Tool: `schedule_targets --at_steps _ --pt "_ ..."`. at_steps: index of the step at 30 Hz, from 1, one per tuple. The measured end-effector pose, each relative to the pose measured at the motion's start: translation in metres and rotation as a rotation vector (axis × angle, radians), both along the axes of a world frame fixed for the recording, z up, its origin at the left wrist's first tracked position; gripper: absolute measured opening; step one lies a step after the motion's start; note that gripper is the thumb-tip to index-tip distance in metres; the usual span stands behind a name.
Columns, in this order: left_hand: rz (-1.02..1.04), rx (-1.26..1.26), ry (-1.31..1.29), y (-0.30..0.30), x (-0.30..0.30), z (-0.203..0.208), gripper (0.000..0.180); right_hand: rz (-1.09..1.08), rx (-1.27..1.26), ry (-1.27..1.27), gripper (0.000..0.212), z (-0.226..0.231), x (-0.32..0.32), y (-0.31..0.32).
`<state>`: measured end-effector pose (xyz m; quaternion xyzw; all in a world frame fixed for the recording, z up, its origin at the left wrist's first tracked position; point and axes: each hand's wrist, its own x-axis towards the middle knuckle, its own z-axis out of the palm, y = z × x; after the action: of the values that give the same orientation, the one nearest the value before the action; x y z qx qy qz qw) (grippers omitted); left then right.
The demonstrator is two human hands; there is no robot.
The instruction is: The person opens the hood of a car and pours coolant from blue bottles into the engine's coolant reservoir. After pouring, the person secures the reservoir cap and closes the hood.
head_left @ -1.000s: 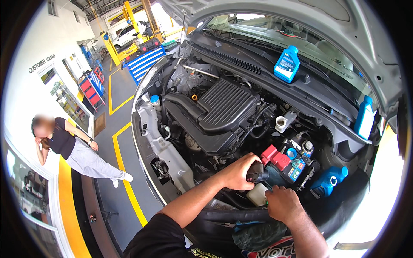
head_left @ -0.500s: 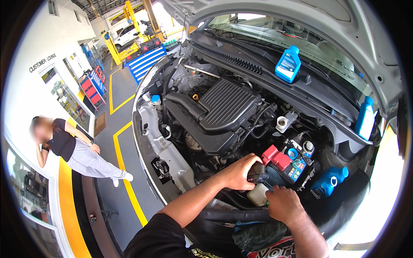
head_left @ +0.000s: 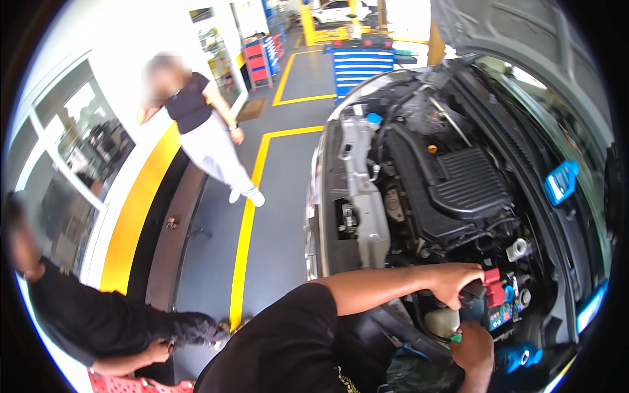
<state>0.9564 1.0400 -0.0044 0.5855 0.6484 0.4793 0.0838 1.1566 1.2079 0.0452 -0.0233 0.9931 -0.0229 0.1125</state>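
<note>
Over the car's open engine bay, my left hand [head_left: 452, 283] is closed around a dark, blocky part [head_left: 472, 292]; its kind does not show. This part sits beside the red terminal cover [head_left: 493, 287] of the battery [head_left: 500, 318]. Just below, my right hand [head_left: 473, 348] has its fingers curled at a small green piece [head_left: 456, 338] next to a whitish plastic reservoir [head_left: 442, 322]. The green piece is mostly hidden by the fingers. A ribbed black engine cover [head_left: 470, 185] lies beyond my left forearm.
Blue bottles stand about: one at the windscreen base [head_left: 561, 183], one at the right edge [head_left: 591, 312], others near my right hand [head_left: 521, 357]. A person [head_left: 196, 118] stands by the wall; another person [head_left: 78, 314] is at lower left. A blue tool cabinet [head_left: 362, 72] stands beyond the car.
My view has swung left, shifting the engine bay rightward and bringing a second person into sight. Both hands keep nearly the same places by the reservoir and battery.
</note>
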Motion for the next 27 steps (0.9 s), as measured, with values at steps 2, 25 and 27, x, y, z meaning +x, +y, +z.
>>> schedule_targets --at_steps 2,25,27 --pt "0.013 0.001 0.038 -0.004 0.001 0.007 0.083 0.029 -0.047 0.002 0.034 -0.001 -0.003 0.003" --pt "0.858 0.319 0.07 -0.109 0.192 0.099 0.077 0.233 -0.344 0.125 0.035 -0.012 -0.025 0.023" --pt "0.903 0.377 0.084 -0.107 0.201 0.097 0.078 0.26 -0.352 0.141 0.035 -0.01 -0.025 0.019"
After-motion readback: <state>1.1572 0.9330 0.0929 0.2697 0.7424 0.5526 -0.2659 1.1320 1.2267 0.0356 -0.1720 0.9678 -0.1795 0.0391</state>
